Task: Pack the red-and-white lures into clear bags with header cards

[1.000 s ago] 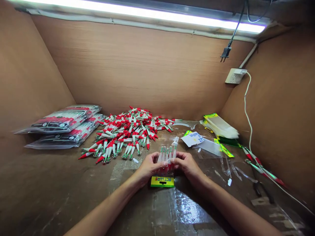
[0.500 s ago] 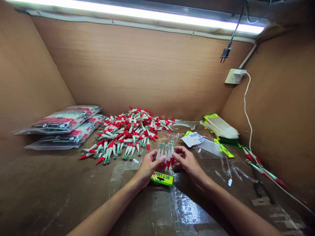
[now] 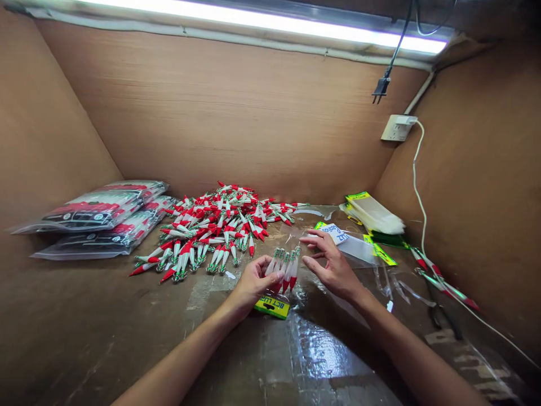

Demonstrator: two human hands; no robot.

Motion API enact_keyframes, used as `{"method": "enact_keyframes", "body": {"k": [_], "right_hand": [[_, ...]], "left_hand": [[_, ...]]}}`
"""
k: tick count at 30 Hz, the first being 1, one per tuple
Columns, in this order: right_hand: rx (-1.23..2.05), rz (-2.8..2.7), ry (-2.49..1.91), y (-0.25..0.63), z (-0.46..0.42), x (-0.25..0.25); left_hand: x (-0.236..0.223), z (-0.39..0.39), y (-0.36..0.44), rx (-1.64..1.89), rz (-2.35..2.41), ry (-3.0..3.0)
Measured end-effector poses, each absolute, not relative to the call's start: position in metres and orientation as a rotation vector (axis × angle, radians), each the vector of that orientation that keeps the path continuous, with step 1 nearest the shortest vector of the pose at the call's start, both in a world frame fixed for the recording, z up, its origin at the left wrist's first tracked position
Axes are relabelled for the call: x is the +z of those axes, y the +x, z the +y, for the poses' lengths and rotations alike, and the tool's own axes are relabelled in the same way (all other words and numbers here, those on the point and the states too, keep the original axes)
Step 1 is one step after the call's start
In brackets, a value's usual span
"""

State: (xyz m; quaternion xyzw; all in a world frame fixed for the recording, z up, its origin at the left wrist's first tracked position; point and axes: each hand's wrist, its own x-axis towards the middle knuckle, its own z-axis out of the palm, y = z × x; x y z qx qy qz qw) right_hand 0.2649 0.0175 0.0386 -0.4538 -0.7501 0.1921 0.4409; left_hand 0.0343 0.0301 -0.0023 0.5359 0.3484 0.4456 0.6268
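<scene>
My left hand (image 3: 258, 280) grips a clear plastic bag of fishing lures (image 3: 287, 269) by its left side, thumb on top. Inside, several red-and-white lures lie side by side, green hooks pointing away from me and red tips toward me. The bag's yellow-green header card (image 3: 273, 306) hangs at the near end, partly behind the left hand. My right hand (image 3: 332, 265) is just right of the bag, fingers apart, with nothing held. Whether its fingertips touch the bag's far edge, I cannot tell. Beyond the hands spreads a heap of loose red-and-white lures (image 3: 228, 225).
Filled plastic packs (image 3: 99, 211) are stacked at the left. On the right lie a handwritten white label (image 3: 333, 234), empty header bags (image 3: 374, 214), plastic scraps, several lures (image 3: 448, 287) and a dark-handled tool (image 3: 443, 318). A white cable (image 3: 422, 208) runs down from the outlet (image 3: 397, 128).
My right hand has let go of the bag's right side and moved right and slightly up, its fingers spreading. My left hand still holds the bag, now slightly tilted.
</scene>
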Motion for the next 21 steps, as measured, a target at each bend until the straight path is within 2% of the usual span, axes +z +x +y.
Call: {"method": "enact_keyframes", "body": {"k": [5, 12, 16, 21], "right_hand": [[0.427, -1.944, -1.138, 0.267, 0.020, 0.037], [0.659, -2.019, -1.345, 0.272, 0.035, 0.008], [0.729, -1.940, -1.305, 0.269, 0.037, 0.002], [0.633, -1.923, -1.208, 0.264, 0.028, 0.015]], "left_hand": [[-0.002, 0.028, 0.034, 0.982, 0.819, 1.226], [-0.012, 0.036, 0.027, 0.856, 0.931, 1.224], [-0.009, 0.033, 0.024, 0.761, 0.908, 1.252], [-0.005, 0.028, 0.025, 0.739, 0.925, 1.284]]}}
